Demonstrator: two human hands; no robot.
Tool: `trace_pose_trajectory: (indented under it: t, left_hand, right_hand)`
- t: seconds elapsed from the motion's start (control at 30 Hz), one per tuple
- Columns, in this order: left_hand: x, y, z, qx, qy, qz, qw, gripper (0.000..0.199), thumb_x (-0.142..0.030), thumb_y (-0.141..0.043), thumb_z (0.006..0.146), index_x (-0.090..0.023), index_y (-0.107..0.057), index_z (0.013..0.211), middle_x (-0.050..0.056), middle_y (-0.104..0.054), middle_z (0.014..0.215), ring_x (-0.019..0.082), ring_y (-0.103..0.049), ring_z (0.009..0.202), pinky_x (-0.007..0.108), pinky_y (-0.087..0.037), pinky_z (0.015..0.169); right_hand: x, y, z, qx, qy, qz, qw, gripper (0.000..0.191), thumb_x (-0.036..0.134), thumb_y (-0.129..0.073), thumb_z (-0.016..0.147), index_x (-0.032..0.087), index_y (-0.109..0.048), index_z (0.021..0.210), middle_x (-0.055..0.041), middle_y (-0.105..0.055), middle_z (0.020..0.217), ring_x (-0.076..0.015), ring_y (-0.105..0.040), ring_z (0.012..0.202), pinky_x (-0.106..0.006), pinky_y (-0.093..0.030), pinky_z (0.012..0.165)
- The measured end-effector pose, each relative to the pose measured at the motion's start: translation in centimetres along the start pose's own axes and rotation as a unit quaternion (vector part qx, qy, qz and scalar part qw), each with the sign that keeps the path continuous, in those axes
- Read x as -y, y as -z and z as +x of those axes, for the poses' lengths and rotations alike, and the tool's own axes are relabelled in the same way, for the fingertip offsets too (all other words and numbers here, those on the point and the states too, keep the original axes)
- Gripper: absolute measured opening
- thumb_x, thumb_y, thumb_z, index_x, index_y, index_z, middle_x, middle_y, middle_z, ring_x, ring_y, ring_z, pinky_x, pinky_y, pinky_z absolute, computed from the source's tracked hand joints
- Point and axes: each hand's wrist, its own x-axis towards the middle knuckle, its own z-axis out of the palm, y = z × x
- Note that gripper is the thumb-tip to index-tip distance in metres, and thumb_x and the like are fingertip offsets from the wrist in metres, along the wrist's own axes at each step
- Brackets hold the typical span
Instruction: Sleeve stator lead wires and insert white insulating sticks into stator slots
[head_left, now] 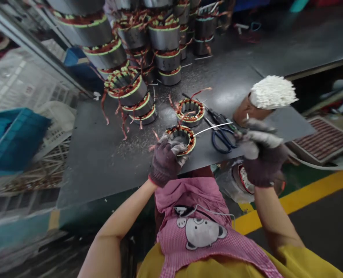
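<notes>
My left hand [167,158], in a dark glove with pale worn fingertips, grips the near side of a small motor stator [191,143] wound with copper wire, its fingers reaching into the bore. A thin white cord [213,128] runs from the stator's right side toward my right hand [262,152]. That hand, gloved too and blurred, hovers past the table edge with its fingers curled; what they hold cannot be made out. A second stator [190,112] sits just behind the first. Scissors with blue handles [222,141] lie between my hands, beside a dark slim tool [216,115].
Stacked stators [167,58] stand at the back left, with a shorter stack [133,92] in front. A brown container [247,110] full of white pieces [274,92] tilts at the right. A teal crate [15,135] is at left, a tray [325,135] of reddish rods at right.
</notes>
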Motion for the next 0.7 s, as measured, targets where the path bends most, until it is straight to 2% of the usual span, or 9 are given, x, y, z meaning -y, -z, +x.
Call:
trace_pose_trajectory:
  t: [0.07, 0.1, 0.13, 0.2, 0.27, 0.37, 0.5, 0.57, 0.7]
  left_hand:
    - [0.4, -0.2, 0.2, 0.008, 0.005, 0.004, 1.0, 0.022, -0.033, -0.081, 0.095, -0.027, -0.068, 0.111, 0.006, -0.082, 0.107, 0.03, -0.08, 0.107, 0.065, -0.055, 0.122]
    - [0.6, -0.2, 0.1, 0.018, 0.012, 0.01, 1.0, 0.021, -0.034, -0.081, 0.095, -0.026, -0.068, 0.11, 0.007, -0.082, 0.109, 0.03, -0.08, 0.11, 0.065, -0.054, 0.124]
    - [0.7, -0.1, 0.0, 0.028, 0.019, 0.016, 0.999, 0.021, -0.034, -0.08, 0.096, -0.026, -0.069, 0.112, 0.007, -0.082, 0.112, 0.03, -0.08, 0.114, 0.066, -0.052, 0.126]
    - [1.0, 0.1, -0.3, 0.037, 0.022, 0.022, 0.999, 0.024, -0.035, -0.077, 0.097, -0.026, -0.068, 0.117, 0.009, -0.082, 0.121, 0.03, -0.078, 0.121, 0.065, -0.049, 0.129]
    - [1.0, 0.4, -0.5, 0.021, 0.006, 0.013, 1.0, 0.026, -0.035, -0.075, 0.1, -0.025, -0.067, 0.123, 0.011, -0.082, 0.127, 0.029, -0.077, 0.126, 0.062, -0.05, 0.13]
    - [0.9, 0.6, -0.5, -0.005, -0.004, -0.005, 1.0, 0.022, -0.035, -0.074, 0.101, -0.025, -0.067, 0.12, 0.011, -0.082, 0.127, 0.027, -0.078, 0.126, 0.059, -0.052, 0.129]
    - [0.7, 0.6, -0.1, 0.029, 0.043, -0.019, 0.998, 0.016, -0.036, -0.076, 0.1, -0.024, -0.068, 0.104, 0.01, -0.083, 0.116, 0.027, -0.079, 0.121, 0.061, -0.05, 0.131]
    - [0.5, 0.6, 0.0, 0.047, 0.067, -0.028, 0.996, 0.016, -0.035, -0.078, 0.098, -0.024, -0.067, 0.099, 0.01, -0.083, 0.114, 0.027, -0.079, 0.12, 0.062, -0.048, 0.133]
    - [0.5, 1.0, -0.1, 0.062, 0.071, -0.044, 0.995, 0.015, -0.035, -0.077, 0.098, -0.025, -0.066, 0.096, 0.009, -0.083, 0.115, 0.027, -0.079, 0.12, 0.064, -0.046, 0.133]
  right_hand:
    - [1.7, -0.6, -2.2, 0.186, 0.004, 0.068, 0.98, 0.004, 0.033, -0.082, 0.098, 0.029, -0.082, 0.097, -0.0083, -0.084, 0.124, -0.0285, -0.081, 0.113, -0.047, -0.069, 0.095]
    - [2.2, -0.8, -3.0, 0.253, 0.002, 0.109, 0.961, 0.003, 0.029, -0.081, 0.099, 0.029, -0.085, 0.1, -0.0085, -0.085, 0.12, -0.0276, -0.082, 0.11, -0.044, -0.07, 0.092]
    - [2.4, -0.9, -3.7, 0.317, -0.009, 0.149, 0.936, 0.007, 0.026, -0.08, 0.101, 0.029, -0.086, 0.104, -0.0086, -0.087, 0.119, -0.0261, -0.084, 0.11, -0.04, -0.07, 0.091]
    - [2.5, -0.9, -4.7, 0.391, -0.046, 0.215, 0.893, 0.01, 0.025, -0.08, 0.103, 0.028, -0.087, 0.108, -0.009, -0.088, 0.115, -0.0235, -0.085, 0.106, -0.034, -0.07, 0.089]
    - [2.3, -0.6, -5.4, 0.426, -0.088, 0.251, 0.865, 0.007, 0.027, -0.083, 0.102, 0.028, -0.088, 0.105, -0.009, -0.088, 0.11, -0.0221, -0.086, 0.1, -0.031, -0.07, 0.086]
    - [2.0, -0.1, -6.1, 0.463, -0.13, 0.273, 0.833, 0.006, 0.03, -0.084, 0.102, 0.028, -0.089, 0.103, -0.0107, -0.088, 0.109, -0.023, -0.086, 0.101, -0.032, -0.071, 0.087]
    - [1.8, -0.7, -6.1, 0.495, -0.158, 0.299, 0.8, 0.006, 0.03, -0.085, 0.1, 0.027, -0.089, 0.103, -0.012, -0.088, 0.109, -0.0235, -0.085, 0.102, -0.036, -0.071, 0.09]
    - [1.6, -1.9, -5.8, 0.486, -0.174, 0.315, 0.797, 0.004, 0.03, -0.087, 0.098, 0.027, -0.089, 0.101, -0.011, -0.088, 0.11, -0.0232, -0.085, 0.103, -0.036, -0.07, 0.091]
    - [1.3, -4.5, -5.4, 0.426, -0.213, 0.34, 0.811, 0.01, 0.034, -0.094, 0.092, 0.026, -0.088, 0.093, -0.0103, -0.088, 0.107, -0.0248, -0.086, 0.1, -0.038, -0.071, 0.09]
